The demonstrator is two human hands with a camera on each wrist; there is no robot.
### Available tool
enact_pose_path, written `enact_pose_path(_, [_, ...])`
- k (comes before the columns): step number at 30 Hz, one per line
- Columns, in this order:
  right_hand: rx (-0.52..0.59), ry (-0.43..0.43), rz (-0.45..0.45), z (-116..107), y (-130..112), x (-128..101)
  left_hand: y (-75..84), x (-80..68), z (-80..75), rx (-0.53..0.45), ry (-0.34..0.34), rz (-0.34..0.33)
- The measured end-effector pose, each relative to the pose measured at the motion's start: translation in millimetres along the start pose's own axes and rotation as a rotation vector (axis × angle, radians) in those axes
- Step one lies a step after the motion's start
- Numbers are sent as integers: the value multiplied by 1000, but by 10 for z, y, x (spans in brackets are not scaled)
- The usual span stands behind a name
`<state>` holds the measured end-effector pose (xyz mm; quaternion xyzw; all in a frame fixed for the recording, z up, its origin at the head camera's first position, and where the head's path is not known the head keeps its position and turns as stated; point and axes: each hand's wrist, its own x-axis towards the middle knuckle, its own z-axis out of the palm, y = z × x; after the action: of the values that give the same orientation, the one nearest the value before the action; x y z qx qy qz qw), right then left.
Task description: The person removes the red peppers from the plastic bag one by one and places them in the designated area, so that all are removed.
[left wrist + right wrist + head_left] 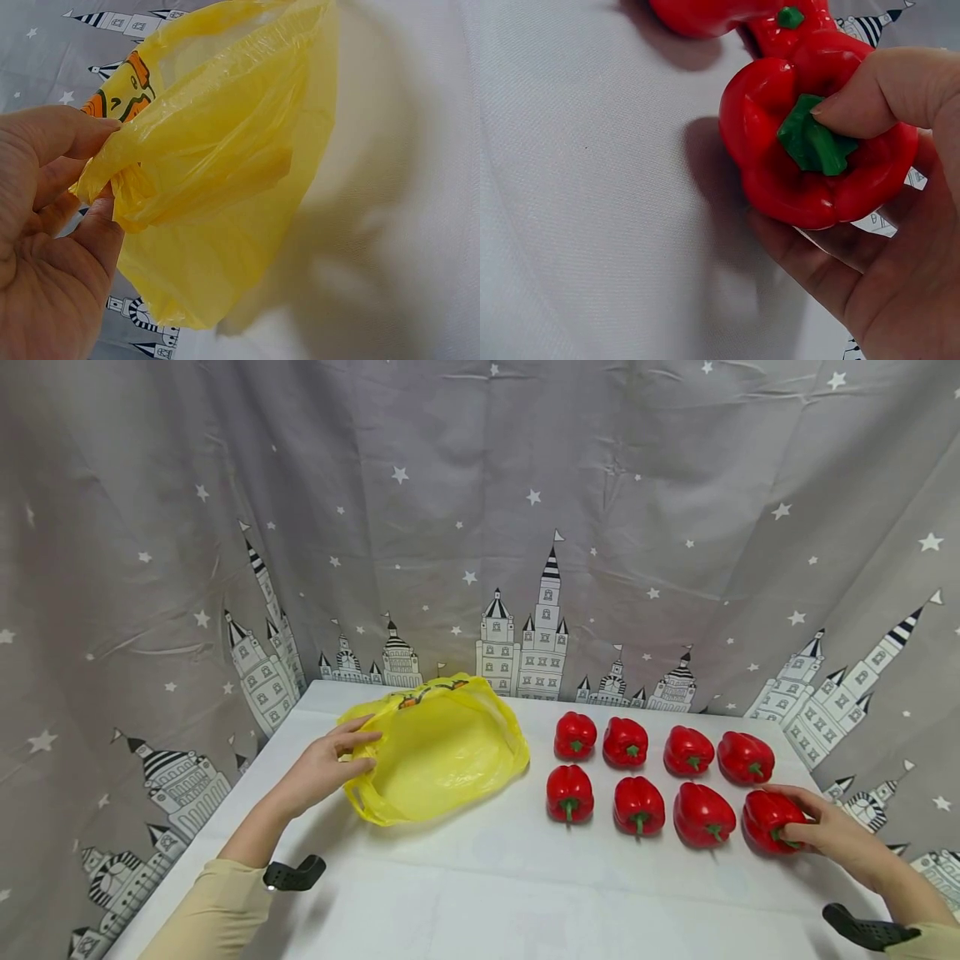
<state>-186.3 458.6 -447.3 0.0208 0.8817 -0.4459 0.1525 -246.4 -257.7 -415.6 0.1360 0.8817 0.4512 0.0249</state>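
Note:
On the left of the table, a yellow plastic bag [450,752] lies with its wide mouth facing the head camera. My left hand [330,768] pinches the left edge of its rim between thumb and fingers; the left wrist view shows the gathered film [210,150] in that grip. At the right, my right hand [832,835] grips a red bell pepper [768,818], the front one at the right end of two rows. In the right wrist view the thumb lies on its green stem [814,139] and the fingers curl under its side.
Several more red bell peppers stand in two rows left of the held one, among them a back-row pepper [575,735] and a front-row pepper [639,806]. They rest on a white tablecloth [480,893]. A grey curtain [420,527] with printed castles hangs behind the table.

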Motion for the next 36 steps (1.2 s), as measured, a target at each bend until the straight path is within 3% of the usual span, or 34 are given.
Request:
enact_pose_path(8, [6,0,14,-5,4,6,27,11,10,18,-6,3])
enact_pose_path(16, [24,-3,3,17,38,14,357,-93,-8,9,-18,-14])
enact_pose_path(19, [24,1,-3,23,39,12,321,-83,-3,8,-18,-17])
enact_pose_path(27, [-31,19,-17,37,38,10,34,0,23,15,-7,-1])
enact_pose_path(36, [-138,48,-44,55,29,-8,9,17,15,40,18,32])
